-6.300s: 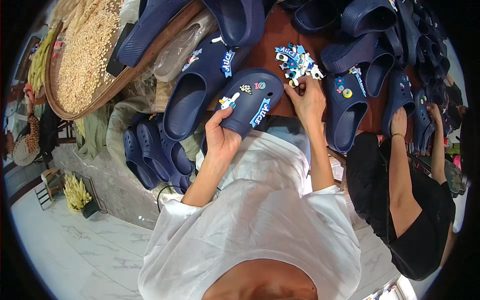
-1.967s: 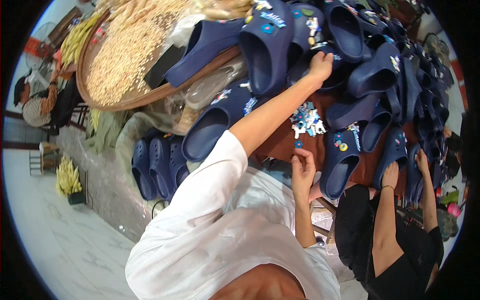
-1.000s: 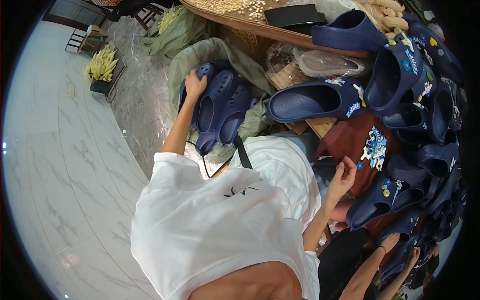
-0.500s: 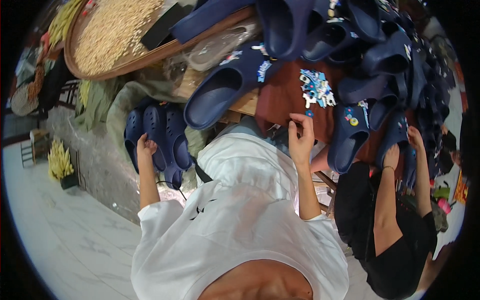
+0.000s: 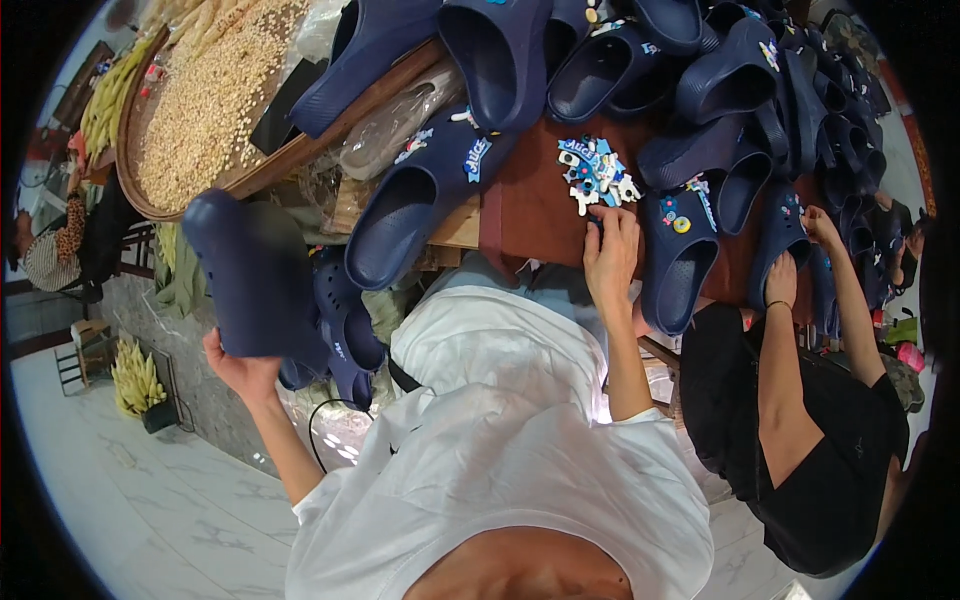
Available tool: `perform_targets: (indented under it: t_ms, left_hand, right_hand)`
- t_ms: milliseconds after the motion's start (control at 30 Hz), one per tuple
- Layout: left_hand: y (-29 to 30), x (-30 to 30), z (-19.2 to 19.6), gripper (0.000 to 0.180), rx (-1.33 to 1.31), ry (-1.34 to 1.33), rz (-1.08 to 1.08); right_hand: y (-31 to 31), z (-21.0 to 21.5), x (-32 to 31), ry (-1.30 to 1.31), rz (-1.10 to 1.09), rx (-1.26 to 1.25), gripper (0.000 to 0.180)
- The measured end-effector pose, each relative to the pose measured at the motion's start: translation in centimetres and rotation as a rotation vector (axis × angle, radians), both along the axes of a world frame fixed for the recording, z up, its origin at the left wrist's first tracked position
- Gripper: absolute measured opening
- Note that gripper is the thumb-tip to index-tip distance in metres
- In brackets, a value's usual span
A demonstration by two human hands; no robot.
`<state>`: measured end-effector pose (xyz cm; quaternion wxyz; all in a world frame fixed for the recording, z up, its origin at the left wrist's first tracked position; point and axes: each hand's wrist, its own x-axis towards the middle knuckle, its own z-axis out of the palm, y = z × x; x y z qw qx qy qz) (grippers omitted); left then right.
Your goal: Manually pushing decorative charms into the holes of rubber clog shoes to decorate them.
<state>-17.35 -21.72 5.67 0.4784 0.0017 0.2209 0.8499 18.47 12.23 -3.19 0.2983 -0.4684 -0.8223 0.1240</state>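
Observation:
My left hand (image 5: 243, 368) grips a navy clog (image 5: 240, 285) by its near edge and holds it up at the left, part of it blurred. Just behind it hang or stand other navy clogs with holes in their uppers (image 5: 345, 305). My right hand (image 5: 612, 262) reaches to the lower edge of a small pile of blue, white and black shoe charms (image 5: 597, 172). Its fingers are bent, with thumb and forefinger apart. That pile lies on a brown cloth (image 5: 540, 225). To its left rests a navy clog with charms on it (image 5: 405, 215), and to its right another decorated clog (image 5: 682, 262).
Many navy clogs crowd the back and right of the table. A round tray (image 5: 128, 165) of pale grains stands back left. At right, another person's hands (image 5: 785, 278) work on a navy clog (image 5: 778, 235). A potted plant (image 5: 138, 375) stands on the floor at left.
My left hand has lifted a clog up from the group at the left. My right hand has moved up against the charm pile. The view has shifted slightly.

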Motion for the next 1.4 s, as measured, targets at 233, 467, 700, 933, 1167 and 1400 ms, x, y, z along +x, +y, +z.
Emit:
perform_targets:
  t_ms: [233, 467, 700, 933, 1167, 1400]
  left_hand:
    - [10.7, 10.8, 0.4, 0.058, -0.070, -0.247, -0.350]
    - [18.4, 19.5, -2.9, 0.038, -0.300, -0.185, -0.601]
    - [19.8, 21.0, -6.0, 0.022, -0.264, -0.253, -0.478]
    - [20.7, 21.1, -10.8, 0.035, -0.086, -0.032, -0.444]
    - [25.2, 21.0, -8.6, 0.037, -0.095, -0.345, -0.368]
    - [26.7, 20.3, -7.5, 0.040, -0.030, -0.421, -0.431]
  right_hand:
    - [1.0, 0.6, 0.5, 0.074, -0.056, 0.016, 0.022]
    - [4.8, 2.7, -0.6, 0.092, -0.065, -0.025, 0.026]
    - [5.8, 1.9, -2.2, -0.169, -0.083, 0.057, 0.039]
    - [5.5, 2.4, -1.6, -0.059, -0.056, 0.051, 0.035]
    - [4.4, 6.2, -1.8, 0.287, 0.191, -0.091, 0.032]
    - [2.7, 7.6, -3.2, 0.069, 0.478, -0.101, 0.031]
